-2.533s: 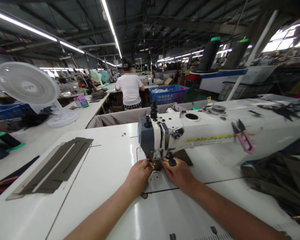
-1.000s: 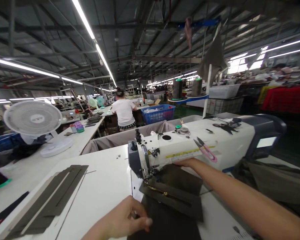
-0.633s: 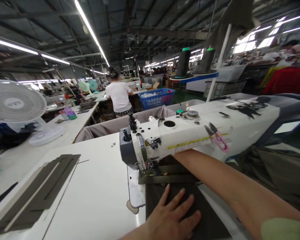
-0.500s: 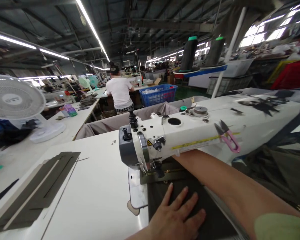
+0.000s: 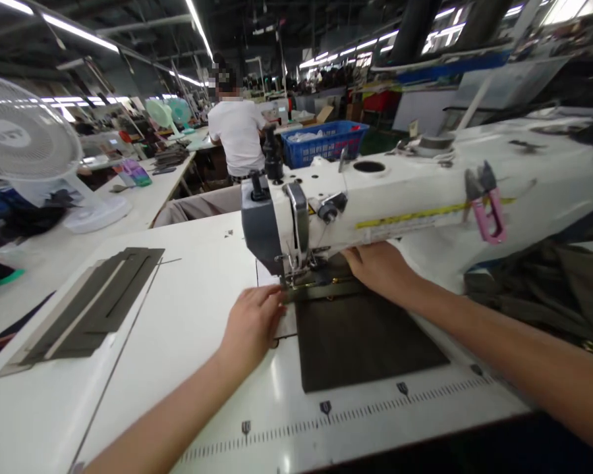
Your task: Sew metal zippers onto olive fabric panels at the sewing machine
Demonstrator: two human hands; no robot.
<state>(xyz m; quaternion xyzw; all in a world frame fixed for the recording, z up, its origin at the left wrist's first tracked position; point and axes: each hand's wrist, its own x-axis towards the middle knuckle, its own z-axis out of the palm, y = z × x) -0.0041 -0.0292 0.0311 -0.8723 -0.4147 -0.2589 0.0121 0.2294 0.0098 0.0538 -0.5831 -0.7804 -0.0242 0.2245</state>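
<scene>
A dark olive fabric piece (image 5: 366, 339) lies flat on the white table, its far edge with a brass zipper under the head of a white sewing machine (image 5: 405, 197). My left hand (image 5: 254, 319) is beside the needle area, fingers pressed together at the fabric's left edge. Behind the fabric, partly below the machine arm, my right hand (image 5: 375, 266) rests on the cloth with its fingers bent; its fingertips are largely hidden.
Stacked olive fabric pieces (image 5: 99, 306) lie at the left. Pink-handled snips (image 5: 489, 210) sit on the machine arm. A white fan (image 5: 24, 131) stands far left. Ahead are a person in a white shirt (image 5: 237, 135) and a blue basket (image 5: 321, 145). Bunched cloth (image 5: 548, 289) lies right.
My left hand has moved from lying spread on the fabric to its left edge near the needle. More of my right hand shows behind the cloth. The view has tilted down.
</scene>
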